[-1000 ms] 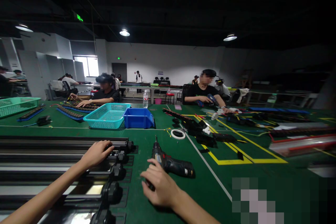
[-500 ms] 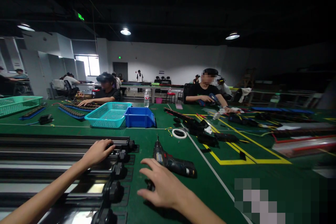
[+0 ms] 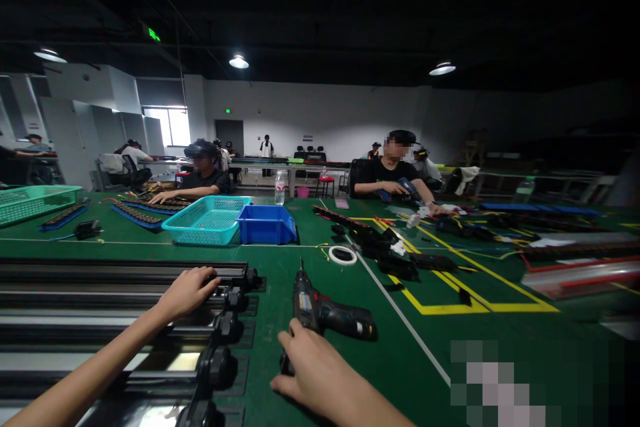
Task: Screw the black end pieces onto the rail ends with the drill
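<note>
My left hand lies over the black and silver rail assemblies, fingers stretched out and touching the upper rails near their right ends. Beside those ends, my right hand is curled, its thumb and fingers around a small black part. Most of this part is hidden, and I cannot tell whether it belongs to the drill. A cordless drill lies on its side on the green table, its bit pointing away from me. My right fingers are close to the drill's rear end.
Beyond the rails stand a turquoise basket and a blue bin. A white tape ring lies past the drill. Black parts and wires spread right. Across the table, a co-worker holds another drill; a second person handles strips.
My right hand has moved slightly down and right, and its fingers have closed in around the black part. My left hand has stayed on the rails.
</note>
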